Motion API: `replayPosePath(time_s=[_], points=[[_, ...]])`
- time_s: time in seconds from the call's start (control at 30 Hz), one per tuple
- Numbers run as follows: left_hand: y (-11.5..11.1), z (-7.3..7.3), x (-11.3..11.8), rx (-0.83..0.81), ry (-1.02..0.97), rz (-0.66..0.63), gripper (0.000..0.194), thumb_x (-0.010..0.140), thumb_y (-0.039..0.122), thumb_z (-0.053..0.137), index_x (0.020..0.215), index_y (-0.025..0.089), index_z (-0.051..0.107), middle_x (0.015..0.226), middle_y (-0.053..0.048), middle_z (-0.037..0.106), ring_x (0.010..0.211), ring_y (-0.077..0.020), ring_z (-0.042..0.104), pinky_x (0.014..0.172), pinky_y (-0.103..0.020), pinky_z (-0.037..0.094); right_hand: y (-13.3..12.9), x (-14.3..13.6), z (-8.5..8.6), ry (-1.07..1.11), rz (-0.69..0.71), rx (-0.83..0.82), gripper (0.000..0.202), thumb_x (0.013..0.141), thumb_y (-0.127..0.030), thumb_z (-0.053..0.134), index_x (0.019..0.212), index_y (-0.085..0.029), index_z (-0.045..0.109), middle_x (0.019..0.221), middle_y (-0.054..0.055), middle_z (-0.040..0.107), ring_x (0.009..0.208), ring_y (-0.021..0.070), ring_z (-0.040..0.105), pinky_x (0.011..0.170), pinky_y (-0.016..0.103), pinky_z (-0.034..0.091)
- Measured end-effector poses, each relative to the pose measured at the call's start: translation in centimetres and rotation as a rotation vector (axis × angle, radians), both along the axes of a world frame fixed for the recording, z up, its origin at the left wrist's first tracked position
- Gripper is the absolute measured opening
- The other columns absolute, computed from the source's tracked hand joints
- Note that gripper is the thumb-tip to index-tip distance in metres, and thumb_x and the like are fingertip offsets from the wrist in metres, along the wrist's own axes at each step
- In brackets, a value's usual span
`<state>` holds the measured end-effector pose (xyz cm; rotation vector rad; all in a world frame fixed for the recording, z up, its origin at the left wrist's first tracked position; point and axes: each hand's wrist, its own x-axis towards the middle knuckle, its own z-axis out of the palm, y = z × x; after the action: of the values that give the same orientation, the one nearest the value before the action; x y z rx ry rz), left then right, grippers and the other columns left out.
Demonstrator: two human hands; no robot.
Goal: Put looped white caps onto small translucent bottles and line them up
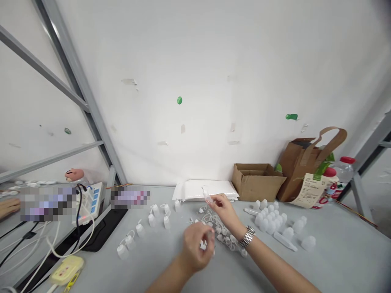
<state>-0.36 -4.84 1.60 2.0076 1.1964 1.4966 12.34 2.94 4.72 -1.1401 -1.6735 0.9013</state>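
Observation:
My right hand [225, 211], with a metal watch on its wrist, is raised over the pile and pinches a small translucent plastic piece [206, 193]. Nearer to me, my left hand [197, 246] is closed with thumb and fingertips together; what it holds is hidden. White caps with cord loops [226, 236] lie tangled beneath and beside both hands. To the left stand several small white bottle-shaped pieces [139, 230] with loops on top. Translucent rounded bulb-like pieces [270, 219] are clustered to the right, with a slim white tube [285, 241] beside them.
Against the wall are white packets [210, 189], an open cardboard box [259, 183], a brown paper bag [296, 169] and a red-capped bottle [345, 169]. A power strip [89, 203], cables and a yellow case [67, 269] occupy the left. Another person's hand [9, 207] shows at far left.

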Motion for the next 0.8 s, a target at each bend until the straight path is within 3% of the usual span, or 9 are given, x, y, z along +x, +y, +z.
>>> replayPosePath(time_s=[0.1,0.17,0.33,0.5,0.63,0.73,0.8], points=[[-0.9,-0.5,0.3,0.215,0.379,-0.174,0.022,0.077,0.023,0.046,0.083,0.018,0.067,0.054,-0.008,0.059,0.053,-0.0183,0.051,0.054,-0.031,0.037,1.4,-2.6,-1.1,-0.096,-0.009,-0.011,0.032,0.077,-0.048,0.049,0.082,-0.017,0.058,0.066,0.000,0.052,0.063,0.0152,0.049,0.061,0.028,0.040],[-1.0,-0.4,0.5,0.278,0.455,-0.194,0.025,0.077,0.021,0.045,0.087,0.017,0.067,0.055,-0.009,0.061,0.054,-0.0190,0.053,0.052,-0.031,0.037,1.9,-4.2,-2.1,-0.174,0.014,-0.026,0.024,0.077,-0.040,0.051,0.078,-0.017,0.056,0.059,-0.002,0.052,0.057,0.0135,0.049,0.056,0.025,0.039],[-0.9,0.2,0.5,0.255,0.407,-0.174,0.026,0.077,0.020,0.045,0.091,0.017,0.067,0.054,-0.008,0.061,0.054,-0.0186,0.055,0.053,-0.030,0.038,2.2,-6.7,-3.6,-0.407,0.038,0.017,0.012,0.071,-0.028,0.060,0.067,-0.017,0.056,0.061,-0.001,0.060,0.062,0.0140,0.054,0.069,0.030,0.036],[-0.9,0.4,0.4,0.276,0.439,-0.171,0.027,0.078,0.019,0.045,0.094,0.016,0.066,0.056,-0.009,0.062,0.053,-0.0185,0.055,0.053,-0.030,0.039,2.5,-7.6,-3.9,-0.580,0.044,0.087,0.017,0.070,-0.030,0.064,0.062,-0.015,0.059,0.073,0.006,0.065,0.080,0.0217,0.057,0.075,0.033,0.032],[-0.9,0.3,0.4,0.248,0.439,-0.167,0.027,0.079,0.020,0.044,0.095,0.015,0.065,0.055,-0.008,0.061,0.052,-0.0180,0.054,0.054,-0.030,0.039,2.1,-7.1,-3.3,-0.662,0.041,0.119,0.023,0.069,-0.039,0.065,0.072,-0.016,0.064,0.081,0.007,0.065,0.084,0.0224,0.057,0.072,0.031,0.032],[-0.7,-0.1,0.4,0.131,0.235,-0.151,0.027,0.079,0.024,0.047,0.098,0.017,0.064,0.055,-0.006,0.060,0.051,-0.0158,0.052,0.057,-0.028,0.040,1.1,-5.3,-2.5,-0.701,0.003,0.157,0.027,0.074,-0.041,0.060,0.088,-0.019,0.064,0.086,0.004,0.065,0.086,0.0199,0.057,0.072,0.029,0.031],[-0.4,-0.3,0.4,0.016,0.034,-0.113,0.028,0.078,0.027,0.050,0.102,0.018,0.061,0.055,-0.003,0.058,0.049,-0.0140,0.049,0.057,-0.026,0.039,0.3,-3.3,-1.8,-0.733,-0.058,0.196,0.023,0.079,-0.035,0.054,0.096,-0.021,0.061,0.088,0.003,0.065,0.088,0.0186,0.056,0.074,0.029,0.030]])
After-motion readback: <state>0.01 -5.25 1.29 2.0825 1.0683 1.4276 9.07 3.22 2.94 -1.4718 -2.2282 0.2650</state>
